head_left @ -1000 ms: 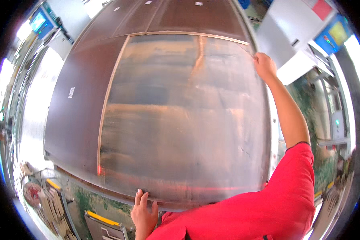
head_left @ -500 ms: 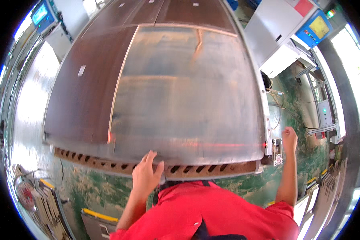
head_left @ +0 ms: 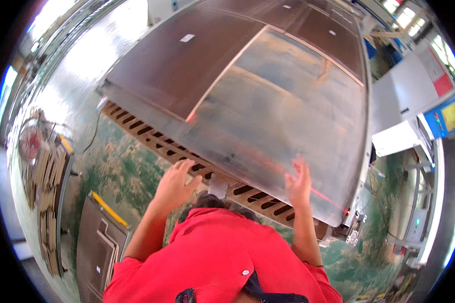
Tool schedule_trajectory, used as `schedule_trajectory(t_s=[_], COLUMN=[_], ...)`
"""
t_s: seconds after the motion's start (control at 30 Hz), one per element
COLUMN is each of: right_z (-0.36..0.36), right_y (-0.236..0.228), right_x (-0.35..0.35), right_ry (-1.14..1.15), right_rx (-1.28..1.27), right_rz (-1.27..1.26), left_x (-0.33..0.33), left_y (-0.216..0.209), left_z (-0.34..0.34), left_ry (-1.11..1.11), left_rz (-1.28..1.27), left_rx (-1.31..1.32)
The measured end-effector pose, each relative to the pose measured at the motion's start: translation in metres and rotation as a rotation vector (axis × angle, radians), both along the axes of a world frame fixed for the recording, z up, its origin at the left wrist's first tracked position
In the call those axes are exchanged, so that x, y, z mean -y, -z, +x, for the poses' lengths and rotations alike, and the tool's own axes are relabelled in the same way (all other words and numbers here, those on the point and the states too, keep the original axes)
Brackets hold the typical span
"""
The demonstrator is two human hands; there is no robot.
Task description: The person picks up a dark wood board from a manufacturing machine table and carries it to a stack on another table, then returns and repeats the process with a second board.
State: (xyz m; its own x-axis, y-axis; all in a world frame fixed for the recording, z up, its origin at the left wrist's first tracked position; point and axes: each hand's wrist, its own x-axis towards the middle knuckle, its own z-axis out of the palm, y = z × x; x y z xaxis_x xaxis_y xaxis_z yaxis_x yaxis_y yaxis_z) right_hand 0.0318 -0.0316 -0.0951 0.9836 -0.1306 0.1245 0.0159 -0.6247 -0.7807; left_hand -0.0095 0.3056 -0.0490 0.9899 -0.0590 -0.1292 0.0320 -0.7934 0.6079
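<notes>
My left hand [head_left: 175, 186] is over the slotted brown strip [head_left: 136, 126] along the near edge of the large work table. Its fingers are loosely bent with the thumb apart, and nothing shows in them. My right hand [head_left: 299, 186] is raised above the near part of a dull grey metal-looking surface [head_left: 283, 108], fingers spread, holding nothing. Whether either hand touches what lies below it, I cannot tell. A dark brown board [head_left: 187, 68] lies left of the grey surface, and a thin pale edge runs between them. A red light line crosses the near right part.
Flat boards [head_left: 93, 252] with a yellow strip lean at lower left. Stacked panels [head_left: 48, 202] stand on a rack behind them. A white cabinet [head_left: 404, 91] and a blue control panel [head_left: 447, 118] stand at the right. Dust covers the green floor [head_left: 121, 171].
The view has turned, so the table now slants. My right hand has come from beside the table's right side to above the grey surface, and its closed fingers have spread.
</notes>
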Motion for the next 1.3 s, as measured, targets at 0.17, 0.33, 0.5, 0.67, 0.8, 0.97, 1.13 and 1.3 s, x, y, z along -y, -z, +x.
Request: schedule_trajectory(t_s=[0.17, 0.33, 0.5, 0.67, 0.8, 0.97, 1.13, 1.3], right_z=[0.006, 0.003, 0.024, 0.068, 0.105, 0.128, 0.122, 0.116], right_y=[-0.007, 0.0, 0.011, 0.004, 0.0, 0.01, 0.022, 0.023], right_x=[-0.093, -0.14, -0.193, -0.273, -0.316, -0.341, -0.335, -0.336], right_ry=[-0.277, -0.326, -0.176, -0.153, -0.043, 0.091, 0.123, 0.167], right_rx=[0.101, 0.101, 0.096, 0.143, 0.127, 0.144, 0.253, 0.271], right_rz=[0.08, -0.012, -0.165, -0.319, -0.446, -0.525, -0.53, -0.498], left_x=[-0.075, -0.17, -0.269, -0.357, -0.391, -0.425, -0.412, -0.413], left_y=[-0.001, 0.032, 0.057, 0.068, 0.062, 0.076, 0.069, 0.067], left_z=[0.007, 0.063, 0.151, 0.242, 0.301, 0.336, 0.331, 0.328], left_ry=[-0.212, -0.42, -0.535, -0.556, -0.532, -0.46, -0.493, -0.557], left_rz=[0.027, -0.038, -0.018, 0.13, 0.295, 0.366, 0.358, 0.306], left_rx=[-0.058, 0.02, 0.156, 0.123, 0.102, 0.126, 0.14, 0.166])
